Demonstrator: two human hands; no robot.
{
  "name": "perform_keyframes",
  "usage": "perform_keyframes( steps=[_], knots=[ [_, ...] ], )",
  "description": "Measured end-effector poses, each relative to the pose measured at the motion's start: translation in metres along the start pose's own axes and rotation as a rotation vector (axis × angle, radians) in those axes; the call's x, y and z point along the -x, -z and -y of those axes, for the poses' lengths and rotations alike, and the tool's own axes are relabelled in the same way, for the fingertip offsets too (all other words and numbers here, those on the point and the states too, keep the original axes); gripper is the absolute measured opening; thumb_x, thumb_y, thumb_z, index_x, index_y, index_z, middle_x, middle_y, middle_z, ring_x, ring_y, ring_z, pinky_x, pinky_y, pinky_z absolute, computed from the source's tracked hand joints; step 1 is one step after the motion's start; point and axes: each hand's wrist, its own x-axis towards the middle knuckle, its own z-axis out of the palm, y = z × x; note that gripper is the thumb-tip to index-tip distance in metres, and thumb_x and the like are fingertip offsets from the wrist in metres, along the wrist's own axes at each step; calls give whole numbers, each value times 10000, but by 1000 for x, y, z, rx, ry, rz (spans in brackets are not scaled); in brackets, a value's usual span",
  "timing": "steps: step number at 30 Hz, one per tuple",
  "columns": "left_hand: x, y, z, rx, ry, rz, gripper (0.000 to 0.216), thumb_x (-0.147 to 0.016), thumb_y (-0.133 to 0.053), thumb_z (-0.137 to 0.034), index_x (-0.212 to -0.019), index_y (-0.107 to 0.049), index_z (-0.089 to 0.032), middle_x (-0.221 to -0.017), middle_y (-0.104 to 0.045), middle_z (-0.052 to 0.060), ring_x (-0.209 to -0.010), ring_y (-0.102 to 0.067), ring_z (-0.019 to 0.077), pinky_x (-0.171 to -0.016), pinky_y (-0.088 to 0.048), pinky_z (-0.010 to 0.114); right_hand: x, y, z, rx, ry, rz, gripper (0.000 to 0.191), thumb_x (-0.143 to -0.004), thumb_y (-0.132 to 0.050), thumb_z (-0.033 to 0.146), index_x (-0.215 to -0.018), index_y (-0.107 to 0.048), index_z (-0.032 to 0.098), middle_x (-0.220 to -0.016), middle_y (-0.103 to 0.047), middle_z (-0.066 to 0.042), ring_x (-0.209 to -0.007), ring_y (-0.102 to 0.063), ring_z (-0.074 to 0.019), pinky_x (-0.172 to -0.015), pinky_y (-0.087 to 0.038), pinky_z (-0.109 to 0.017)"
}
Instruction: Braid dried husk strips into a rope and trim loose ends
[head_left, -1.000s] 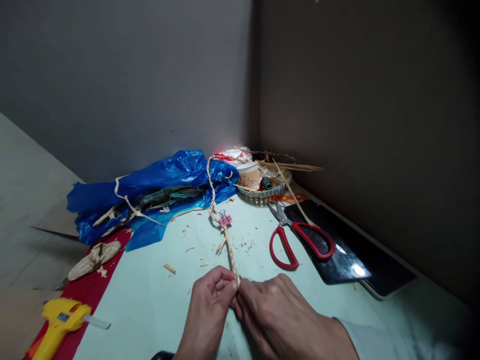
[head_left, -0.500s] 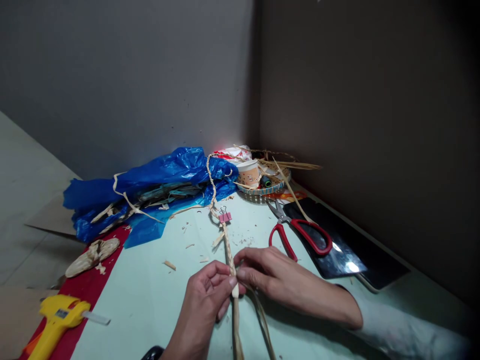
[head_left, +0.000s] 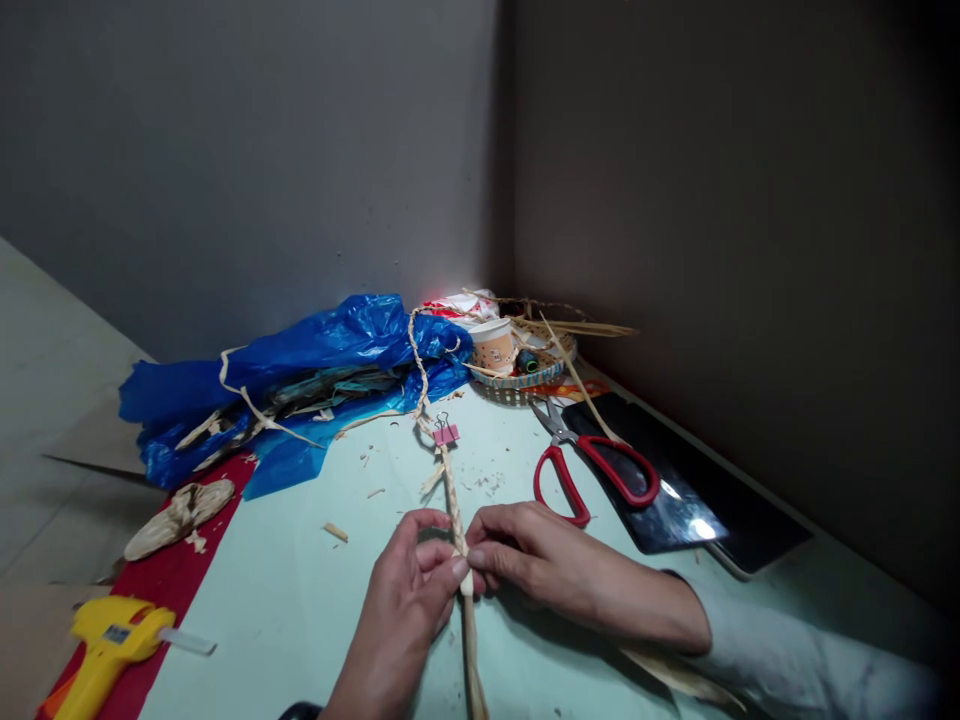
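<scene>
A pale plant-fibre braid (head_left: 452, 497) runs toward me from a pink binder clip (head_left: 445, 435) on the table. My left hand (head_left: 415, 580) pinches its lower end between thumb and fingers. From the right, my right hand (head_left: 517, 550) is closed at the same spot, thumb against forefinger on the braid's edge. Below the fingers one loose strand (head_left: 471, 650) hangs toward the near edge. Another fibre strand (head_left: 679, 677) comes out from under my right forearm, pointing right. Exactly where the strands cross is hidden by my fingertips.
Red-handled scissors (head_left: 577, 465) lie partly on a dark tablet (head_left: 660, 500) at the right. Blue plastic (head_left: 322, 340) wraps fibres at the back left. A woven basket (head_left: 525, 378) holds a paper cup (head_left: 493, 347). A yellow glue gun (head_left: 112, 640) rests at the left edge.
The strand that hung below my right hand now lies out to the right, under my forearm. My right fingers have closed in on the braid; my left hand keeps its grip.
</scene>
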Motion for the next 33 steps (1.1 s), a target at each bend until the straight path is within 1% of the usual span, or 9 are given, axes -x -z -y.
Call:
perform_keyframes(
  steps=[3,8,11,13,15,24,26,29,33],
  knots=[
    [0,0,-2,-35,38,-6,366,-677,-788,-355,-900,-559,-177,-594,-680,-1,-417,-472,52,-412,-212,149,3,5,5,35,1,15,235,-945,-461,271,-866,-651,158,-796,-690,-35,-701,-578,-148,-631,-403,-242],
    [0,-1,-5,-107,61,-25,322,-688,-767,-388,-781,-613,-122,-622,-686,45,-347,-298,-5,-387,-121,171,12,4,15,318,-43,-111,187,-937,-488,298,-880,-626,185,-844,-638,-46,-827,-561,-196,-712,-413,-293],
    [0,-2,-4,-109,46,-49,287,-684,-764,-358,-776,-619,-128,-595,-646,8,-334,-268,-5,-382,-125,178,14,0,16,493,146,-184,152,-942,-487,278,-964,-597,175,-931,-614,-65,-862,-532,-199,-791,-405,-328],
    [1,-2,-3,-83,33,-34,256,-689,-754,-336,-772,-620,-134,-557,-599,-26,-347,-266,4,-387,-140,177,13,-3,16,590,291,-157,159,-944,-495,289,-1014,-580,175,-971,-598,-69,-885,-507,-204,-825,-394,-342],
    [1,-2,-2,-77,26,-9,246,-699,-740,-339,-763,-615,-137,-541,-577,-36,-361,-260,10,-394,-144,179,14,-6,15,653,332,-100,165,-953,-479,281,-1038,-572,175,-979,-594,-69,-870,-498,-203,-807,-399,-339],
    [0,1,-1,-101,59,1,285,-746,-721,-402,-795,-620,-139,-439,-427,-110,-351,-214,6,-389,-100,177,13,-2,12,570,280,-68,228,-969,-418,203,-982,-641,151,-908,-647,-76,-831,-570,-183,-733,-430,-288],
    [1,0,-1,-83,74,15,298,-722,-754,-403,-807,-636,-144,-494,-526,-69,-381,-336,20,-404,-220,153,9,2,9,448,237,-86,222,-964,-448,211,-997,-663,163,-906,-673,-66,-839,-596,-177,-747,-432,-277],
    [1,-2,-1,-36,73,30,315,-646,-821,-368,-819,-667,-154,-685,-698,29,-634,-610,131,-617,-451,221,6,9,9,288,168,-98,213,-955,-489,261,-968,-682,172,-885,-695,-50,-832,-609,-175,-748,-427,-264],
    [-2,1,1,-64,58,7,302,-634,-834,-364,-796,-702,-146,-708,-743,57,-703,-655,165,-668,-453,236,3,15,14,185,114,-89,140,-926,-498,212,-968,-622,166,-832,-674,-28,-748,-581,-147,-665,-422,-229]
  ],
)
